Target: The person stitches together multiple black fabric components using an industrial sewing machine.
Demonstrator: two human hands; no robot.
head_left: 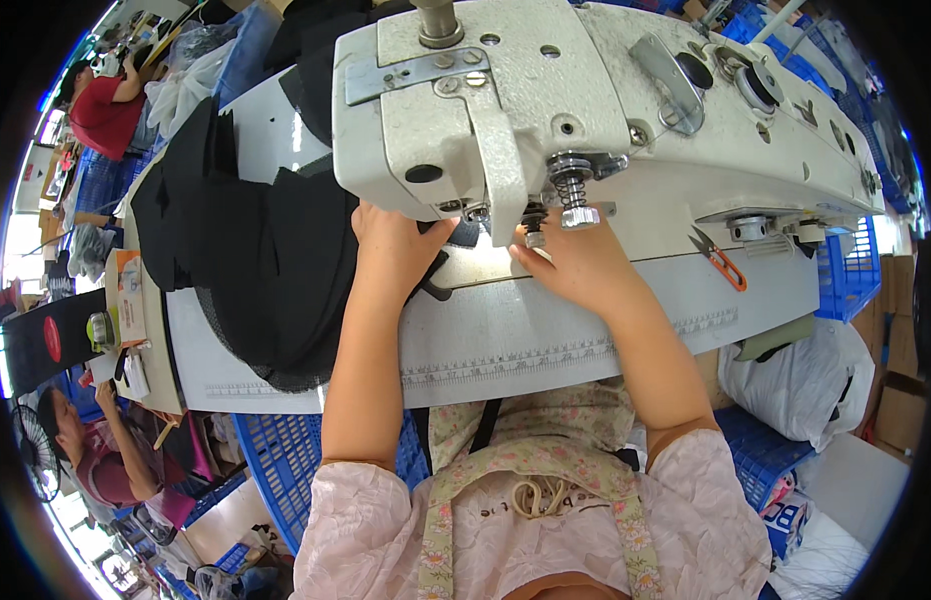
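The left hand (393, 250) and right hand (580, 265), two in all, reach under one machine (485, 120); fingertips are partly hidden, so I cannot tell their grip. One pair of orange snips (726, 270) lies toward the surface's (505, 330) right end. Black fabric (275, 270), matte, partly mesh, layers uncountable, covers the left part, long axis far to near, rounded end toward the near edge.

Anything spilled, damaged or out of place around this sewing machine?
Nothing clearly stands out; no spill or damage shows. Black fabric pieces lie unevenly heaped beside the left hand, and orange-handled snips rest loose on the table.
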